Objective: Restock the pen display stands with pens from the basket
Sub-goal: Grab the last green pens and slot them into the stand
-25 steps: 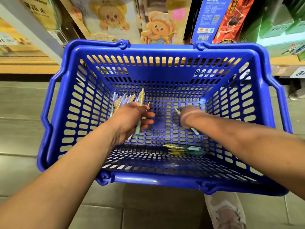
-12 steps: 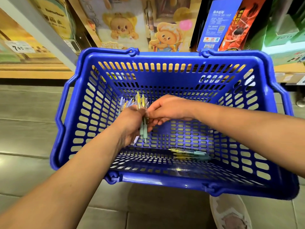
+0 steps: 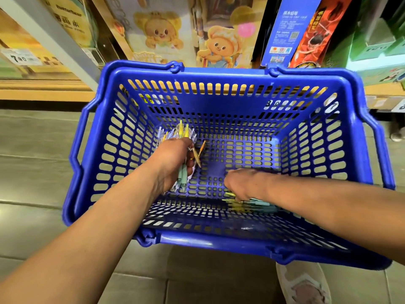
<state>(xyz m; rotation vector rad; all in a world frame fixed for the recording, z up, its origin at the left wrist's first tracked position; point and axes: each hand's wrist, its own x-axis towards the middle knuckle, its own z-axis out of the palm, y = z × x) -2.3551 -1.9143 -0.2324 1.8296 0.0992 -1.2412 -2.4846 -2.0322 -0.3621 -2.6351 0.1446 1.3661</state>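
A blue slotted plastic basket stands on the floor below me. My left hand is inside it and grips a bundle of pens with yellow tops and pale green grips. My right hand reaches down to the basket floor near the front, its fingers on a few loose pens lying there. I cannot tell whether the fingers have closed round a pen. No pen display stand is in view.
A low wooden shelf runs behind the basket, with cartoon bear boxes and a blue and a red package on it. A grey upright post rises at left. My shoe is on the tiled floor.
My right hand left the bundle in my left hand and dropped to the loose pens at the basket's front. One second ago it was picking a pen off the basket floor.
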